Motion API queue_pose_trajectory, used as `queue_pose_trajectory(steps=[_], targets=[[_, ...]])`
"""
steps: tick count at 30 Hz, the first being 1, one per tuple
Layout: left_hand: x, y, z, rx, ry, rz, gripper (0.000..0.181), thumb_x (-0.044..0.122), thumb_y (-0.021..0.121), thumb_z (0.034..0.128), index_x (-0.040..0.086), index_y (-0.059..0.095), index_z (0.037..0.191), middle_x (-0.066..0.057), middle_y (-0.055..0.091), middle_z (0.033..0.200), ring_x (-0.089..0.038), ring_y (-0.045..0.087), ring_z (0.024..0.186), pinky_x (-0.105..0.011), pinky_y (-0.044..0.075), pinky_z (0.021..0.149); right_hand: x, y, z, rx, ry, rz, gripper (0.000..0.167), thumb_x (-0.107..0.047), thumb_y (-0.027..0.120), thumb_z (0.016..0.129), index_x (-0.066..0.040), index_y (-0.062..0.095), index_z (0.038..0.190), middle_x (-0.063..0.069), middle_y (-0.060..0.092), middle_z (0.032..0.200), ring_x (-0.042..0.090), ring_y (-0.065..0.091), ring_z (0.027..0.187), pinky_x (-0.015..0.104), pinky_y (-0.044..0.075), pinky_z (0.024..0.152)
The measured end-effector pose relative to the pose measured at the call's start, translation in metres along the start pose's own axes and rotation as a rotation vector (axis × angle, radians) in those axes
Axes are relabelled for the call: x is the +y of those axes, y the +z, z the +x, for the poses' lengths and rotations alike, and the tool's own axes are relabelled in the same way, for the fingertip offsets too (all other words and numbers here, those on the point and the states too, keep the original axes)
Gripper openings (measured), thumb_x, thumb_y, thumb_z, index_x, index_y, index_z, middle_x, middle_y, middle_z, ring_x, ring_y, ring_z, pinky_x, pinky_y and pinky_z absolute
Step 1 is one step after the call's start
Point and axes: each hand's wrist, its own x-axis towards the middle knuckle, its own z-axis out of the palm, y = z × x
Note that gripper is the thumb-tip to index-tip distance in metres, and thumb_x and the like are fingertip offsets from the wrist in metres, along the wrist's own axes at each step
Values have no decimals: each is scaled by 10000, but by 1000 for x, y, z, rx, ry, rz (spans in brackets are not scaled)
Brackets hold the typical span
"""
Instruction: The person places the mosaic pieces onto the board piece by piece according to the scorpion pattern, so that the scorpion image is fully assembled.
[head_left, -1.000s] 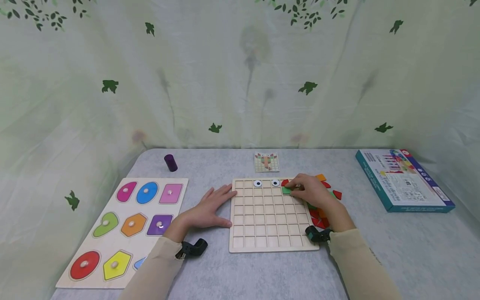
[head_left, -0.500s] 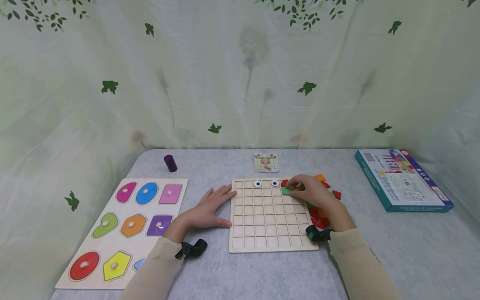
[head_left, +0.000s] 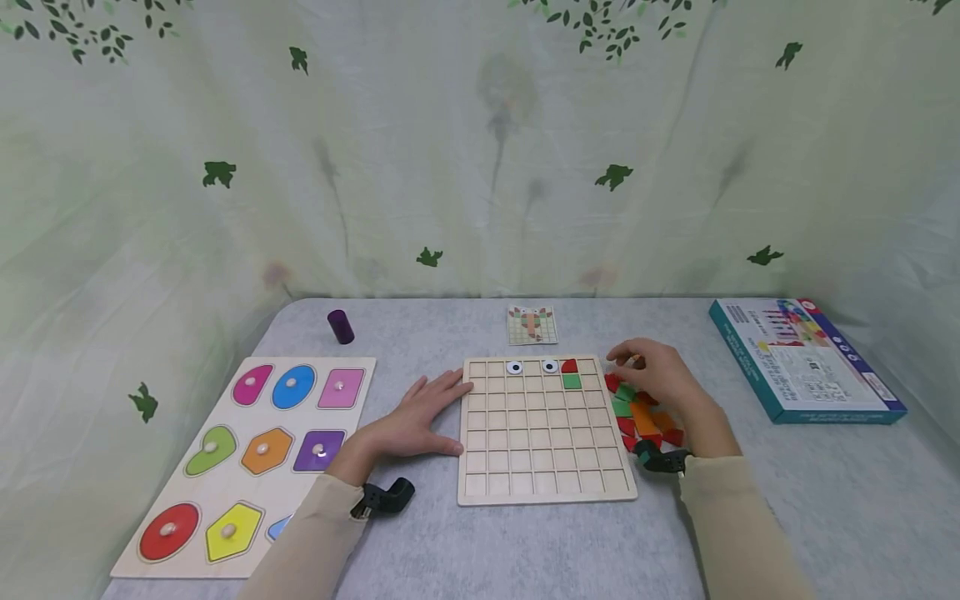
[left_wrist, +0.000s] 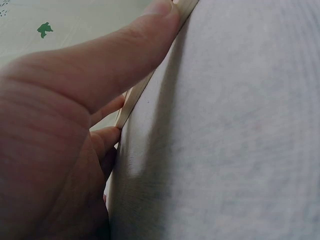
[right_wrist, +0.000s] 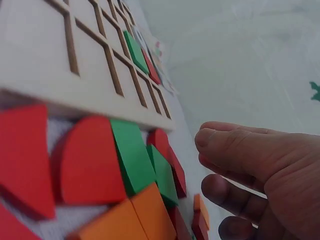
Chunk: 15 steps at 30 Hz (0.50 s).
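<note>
A wooden grid board [head_left: 525,433] lies on the table. In its top row are two eye pieces [head_left: 514,367] and a red piece with a curved side [head_left: 569,366]; a green square [head_left: 572,382] sits one cell below the red. My left hand [head_left: 417,417] rests at the board's left edge, with spread fingers and thumb touching it. Beyond the right edge, my right hand [head_left: 660,371] hovers over loose red, green and orange pieces [head_left: 643,419]. In the right wrist view its fingers [right_wrist: 235,150] are loosely bent, and nothing shows between them.
A picture card [head_left: 532,325] lies behind the board. On the left are a knob puzzle [head_left: 225,546] with coloured shapes and a dark purple cylinder [head_left: 341,327]. A flat printed box [head_left: 810,367] lies at the right.
My right hand has let go of the green square and moved right, off the board to above the loose pieces. The left hand has stayed in place.
</note>
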Motion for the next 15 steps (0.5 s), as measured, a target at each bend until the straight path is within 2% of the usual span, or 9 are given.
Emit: queue_pose_trajectory(steps=[5,12,15], targets=[[0,0,0,-1,-2,0,952,435,798,811,117,317,1569,-134,153,1685,-348,133,1562,-598,8,1251,15,-11,-2,48,-33,-80,269,-201,649,973,-122,665,1230,160,625,1215,312,558,1045,357,571,813],[0,0,0,-1,2,1,951,443,794,814,127,314,1571,-131,148,1686,-344,127,1563,-597,4,1252,34,-24,-4,75,44,-99,315,-221,654,964,-118,654,1262,192,566,1264,336,509,1052,294,505,734],[1,0,0,0,4,-4,952,442,794,815,123,312,1571,-134,144,1687,-346,124,1564,-595,1,1253,40,-25,-3,75,54,-102,322,-226,657,960,-114,653,1262,199,559,1261,340,513,1063,304,517,756]])
